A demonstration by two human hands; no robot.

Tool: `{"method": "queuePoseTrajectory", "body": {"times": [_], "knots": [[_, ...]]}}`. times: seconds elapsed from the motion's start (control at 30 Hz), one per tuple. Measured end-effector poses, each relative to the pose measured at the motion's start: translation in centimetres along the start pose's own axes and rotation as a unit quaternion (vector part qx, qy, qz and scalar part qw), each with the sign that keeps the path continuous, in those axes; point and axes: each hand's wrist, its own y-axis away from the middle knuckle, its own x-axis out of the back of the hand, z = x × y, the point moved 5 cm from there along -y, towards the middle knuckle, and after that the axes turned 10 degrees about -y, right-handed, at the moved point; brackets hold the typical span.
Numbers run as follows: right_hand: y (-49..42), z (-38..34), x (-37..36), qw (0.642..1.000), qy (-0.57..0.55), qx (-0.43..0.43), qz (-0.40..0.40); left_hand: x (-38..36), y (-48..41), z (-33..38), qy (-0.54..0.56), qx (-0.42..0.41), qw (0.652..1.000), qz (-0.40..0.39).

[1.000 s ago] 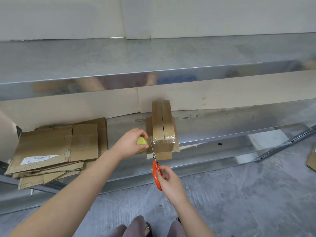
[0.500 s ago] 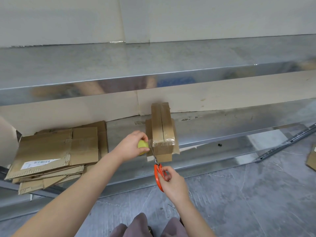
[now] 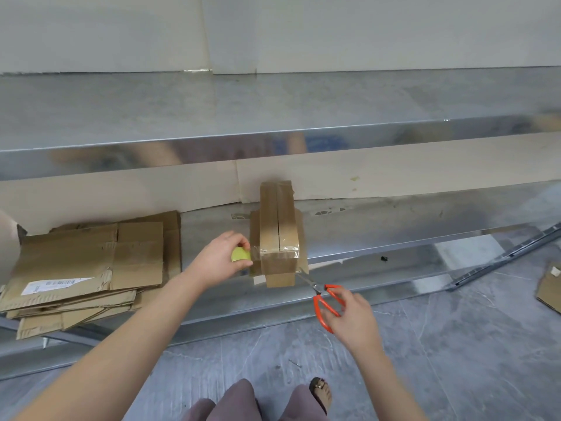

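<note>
A narrow cardboard box (image 3: 278,235) stands on the lower metal shelf (image 3: 394,229), with clear tape wrapped over its near end. My left hand (image 3: 223,259) grips a yellow-green tape roll (image 3: 240,255) just left of the box, and clear tape runs from the roll to the box. My right hand (image 3: 352,317) holds orange-handled scissors (image 3: 323,302) by the handles. Their metal blades point up-left to the box's lower right corner.
A pile of flattened cardboard boxes (image 3: 88,268) lies on the shelf at the left. An upper metal shelf (image 3: 273,117) overhangs. A cardboard scrap (image 3: 551,287) lies on the grey floor at the right. My knees and a sandalled foot (image 3: 321,393) show at the bottom.
My right hand has carried the scissors from the box's left front corner, beside the roll, to its right corner. My left hand stays at the roll.
</note>
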Motion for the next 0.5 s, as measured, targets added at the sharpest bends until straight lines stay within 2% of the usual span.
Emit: {"method": "queuePoseTrajectory", "body": {"times": [0.13,0.23,0.5], "knots": [[-3.5,0.4,3.5,0.992,0.109,-0.004,0.063,-0.4,0.1,0.0,0.006,0.016,1.0,0.008],[-6.7,0.0,4.3,0.989,0.118,-0.009,0.091,-0.6,0.0,0.1,0.009,0.026,1.0,0.007],[-13.4,-0.8,-0.2,0.996,0.089,0.002,0.011,-1.2,-0.1,0.1,0.005,0.05,0.999,0.007]]}}
